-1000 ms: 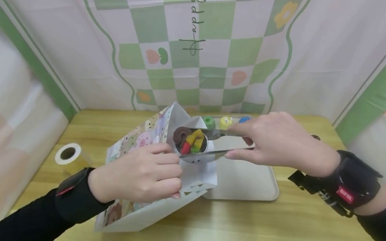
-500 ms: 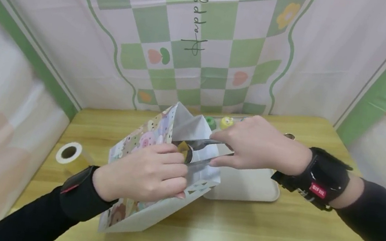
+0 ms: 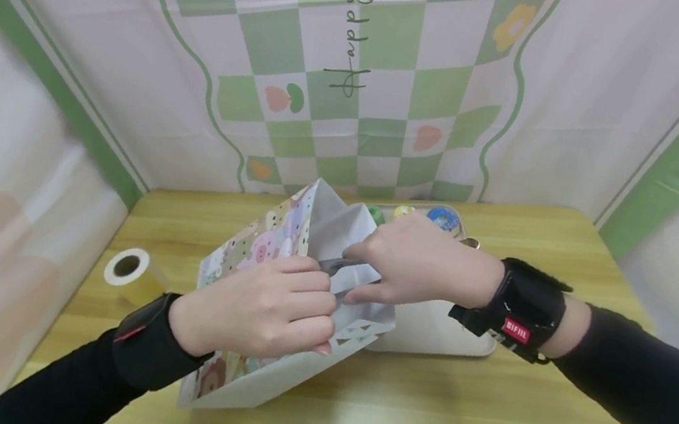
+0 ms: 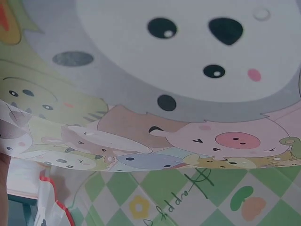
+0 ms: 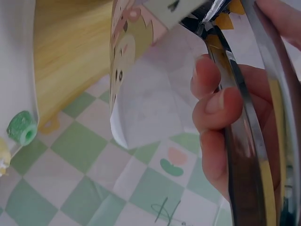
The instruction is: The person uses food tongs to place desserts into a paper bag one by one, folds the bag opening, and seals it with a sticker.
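Observation:
A paper bag (image 3: 256, 251) printed with cartoon animals leans on the table, its mouth facing right. My left hand (image 3: 264, 306) grips the bag's rim near its mouth; the left wrist view is filled by the printed side of the bag (image 4: 164, 61). My right hand (image 3: 404, 261) holds metal tongs (image 3: 338, 265), whose tips reach inside the bag. In the right wrist view, fingers wrap the tongs (image 5: 242, 155), with small yellow patches near their far end. The cup of toy dessert pieces seen earlier is hidden in the head view.
Behind the bag, a white tray (image 3: 439, 335) carries a green ring-shaped piece (image 5: 22, 128), a yellow piece (image 3: 403, 211) and a blue piece (image 3: 445, 219). A roll of white labels (image 3: 128, 269) stands at left. A patterned cloth (image 3: 388, 96) hangs behind the table.
My right hand has moved left and slightly down, carrying the tongs and the dessert cup into the bag. The left hand keeps its grip on the rim.

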{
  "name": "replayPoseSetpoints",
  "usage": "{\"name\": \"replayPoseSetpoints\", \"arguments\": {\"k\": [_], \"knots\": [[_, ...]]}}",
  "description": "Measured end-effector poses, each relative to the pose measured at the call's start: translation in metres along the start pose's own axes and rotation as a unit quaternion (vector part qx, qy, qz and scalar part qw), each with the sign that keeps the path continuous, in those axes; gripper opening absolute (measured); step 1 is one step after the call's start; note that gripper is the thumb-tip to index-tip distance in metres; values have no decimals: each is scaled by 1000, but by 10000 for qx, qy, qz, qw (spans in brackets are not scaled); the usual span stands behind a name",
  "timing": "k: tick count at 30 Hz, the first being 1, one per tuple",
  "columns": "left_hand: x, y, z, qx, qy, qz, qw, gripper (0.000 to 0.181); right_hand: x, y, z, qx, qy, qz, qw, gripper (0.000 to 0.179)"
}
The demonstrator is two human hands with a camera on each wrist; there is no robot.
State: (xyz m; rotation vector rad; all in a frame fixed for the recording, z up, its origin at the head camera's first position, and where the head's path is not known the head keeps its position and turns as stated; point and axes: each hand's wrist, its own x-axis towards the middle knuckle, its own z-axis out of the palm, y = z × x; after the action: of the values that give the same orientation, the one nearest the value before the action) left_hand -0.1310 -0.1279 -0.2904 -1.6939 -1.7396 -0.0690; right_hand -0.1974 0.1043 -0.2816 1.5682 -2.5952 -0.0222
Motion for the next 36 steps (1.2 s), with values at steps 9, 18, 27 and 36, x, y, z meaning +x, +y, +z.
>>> {"name": "replayPoseSetpoints", "arguments": {"k": [9,18,27,36], "knots": [[3,1,2,-33,28,-44,10000,38,12,-9,7,-32,57,-178,9998,42],[5,1,2,-43,50,44,10000,40,20,-13,10,67,33,-48,10000,45],[0,3,-3,93,1,-159,9998,42,2,-4,-6,335,-605,556,9961,44],[-6,4,-6,-114,398,-328,9986,43,-45,25,-31,585,-444,1432,9870,51]]}}
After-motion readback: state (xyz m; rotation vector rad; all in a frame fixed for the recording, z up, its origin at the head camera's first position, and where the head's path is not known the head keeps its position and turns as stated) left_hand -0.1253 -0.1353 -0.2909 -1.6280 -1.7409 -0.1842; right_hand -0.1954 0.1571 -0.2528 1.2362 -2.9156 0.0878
